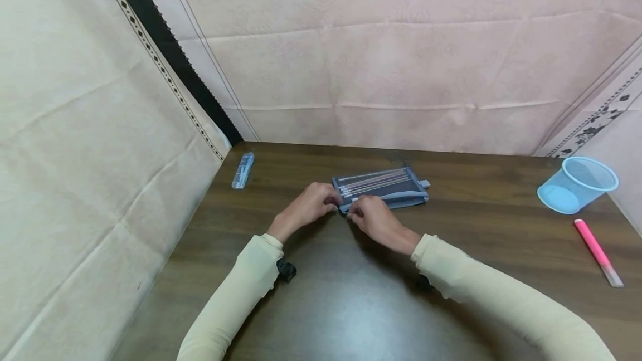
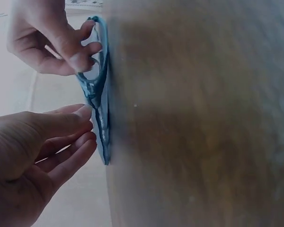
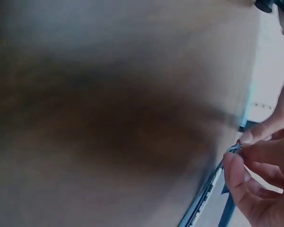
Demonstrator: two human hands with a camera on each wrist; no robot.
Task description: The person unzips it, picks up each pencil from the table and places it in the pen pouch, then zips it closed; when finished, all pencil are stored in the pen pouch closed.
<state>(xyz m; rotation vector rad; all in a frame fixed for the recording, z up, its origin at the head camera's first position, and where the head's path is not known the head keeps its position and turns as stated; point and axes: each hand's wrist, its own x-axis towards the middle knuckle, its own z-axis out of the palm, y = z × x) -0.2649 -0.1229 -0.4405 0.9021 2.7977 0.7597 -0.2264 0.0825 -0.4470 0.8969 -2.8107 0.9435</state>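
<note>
A dark blue zip pencil case point(image 1: 401, 200) with a see-through top lies flat near the table's far side. Several slim pencils point(image 1: 376, 181) show through its window. My left hand point(image 1: 312, 205) pinches its near-left corner between thumb and fingers. Close beside it, my right hand point(image 1: 378, 220) pinches the case's near edge by the zip. In the left wrist view the case point(image 2: 103, 90) appears edge-on between both hands. The right wrist view has both sets of fingertips meeting at the corner; the fingers hide the zip's pull.
A blue see-through cup point(image 1: 572, 185) stands at the far right. In front of it lies a pink marker-like stick point(image 1: 594, 247) with a clear end. At the far left lies a small light-blue flat case point(image 1: 243, 170). Cloth walls point(image 1: 401, 71) border the wooden table point(image 1: 341, 305).
</note>
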